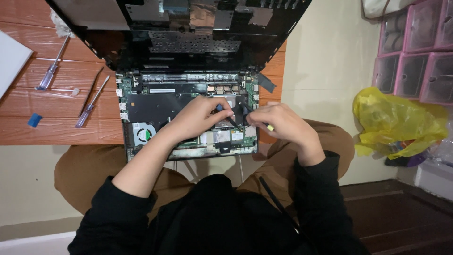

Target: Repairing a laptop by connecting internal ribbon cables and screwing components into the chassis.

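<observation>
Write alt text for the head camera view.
Two hands work inside an opened laptop on a low wooden table: the left hand presses a small tool down, the right hand holds a yellow-tipped one. Two screwdrivers lie to the left.

1. Two screwdrivers with clear handles, one (53, 66) and one (92, 104), lie on my left on the wooden table (28, 132).
2. Near them are a thin black tool (94, 87) and a small blue piece (34, 120).
3. A white board (9, 56) is at the left edge.
4. On my right I see a yellow plastic bag (396, 123) under pink drawer boxes (410, 52).
</observation>
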